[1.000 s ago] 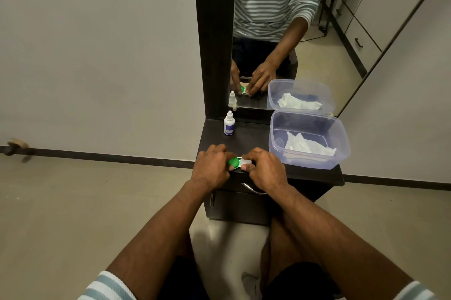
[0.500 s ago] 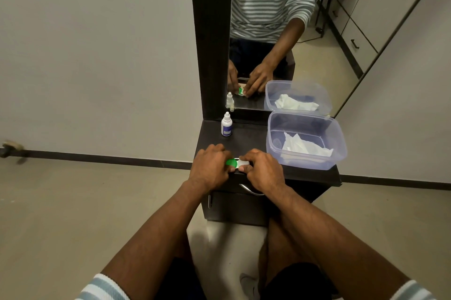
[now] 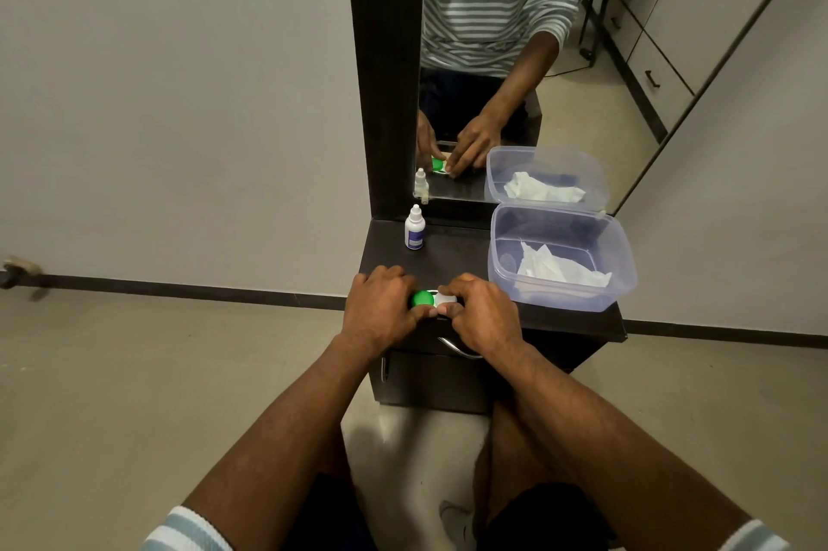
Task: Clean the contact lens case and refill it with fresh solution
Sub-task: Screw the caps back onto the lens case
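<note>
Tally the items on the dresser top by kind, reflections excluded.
Contact lens case, green and white caps, gripped by the left hand and right hand: 1
Dropper bottle: 1
Clear plastic tub: 1
White tissue, inside the tub: 1
Total: 4

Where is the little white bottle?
The bottle stands upright at the back left of the dark tabletop, by the mirror frame, left of the plastic tub.

Bottle (image 3: 414, 229) left of container (image 3: 563, 255), on table (image 3: 452, 250)
</note>
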